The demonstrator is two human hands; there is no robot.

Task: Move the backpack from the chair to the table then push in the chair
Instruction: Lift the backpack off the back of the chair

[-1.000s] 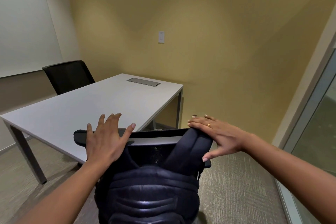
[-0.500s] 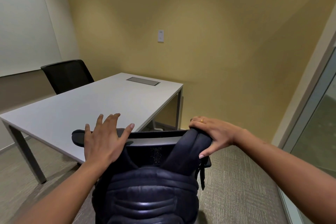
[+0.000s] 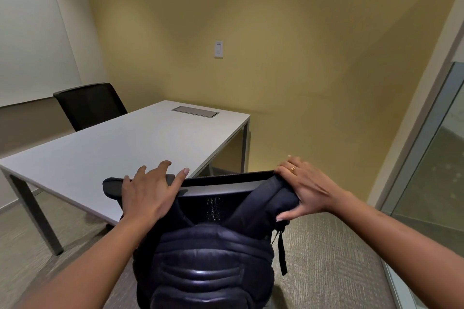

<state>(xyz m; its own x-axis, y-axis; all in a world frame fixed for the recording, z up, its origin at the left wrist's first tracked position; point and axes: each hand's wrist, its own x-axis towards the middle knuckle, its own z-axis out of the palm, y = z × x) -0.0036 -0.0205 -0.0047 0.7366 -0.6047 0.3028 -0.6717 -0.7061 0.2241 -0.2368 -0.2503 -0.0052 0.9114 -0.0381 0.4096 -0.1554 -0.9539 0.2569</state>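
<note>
A dark navy padded backpack (image 3: 208, 263) hangs off the back of a black chair (image 3: 218, 184) right in front of me, its two shoulder straps looped over the backrest top. My left hand (image 3: 148, 192) lies flat, fingers spread, on the left strap and the backrest's top edge. My right hand (image 3: 305, 190) is closed around the right strap where it bends over the chair's corner. The white table (image 3: 120, 148) stands just beyond the chair.
A second black chair (image 3: 90, 105) is tucked in at the table's far left side. A grey cable hatch (image 3: 195, 111) sits in the tabletop near the yellow wall. A glass partition (image 3: 431, 168) runs along the right. Carpet floor surrounds the chair.
My right hand went from resting with fingers extended to curling around the right strap. The left hand stayed put on the left strap and backrest.
</note>
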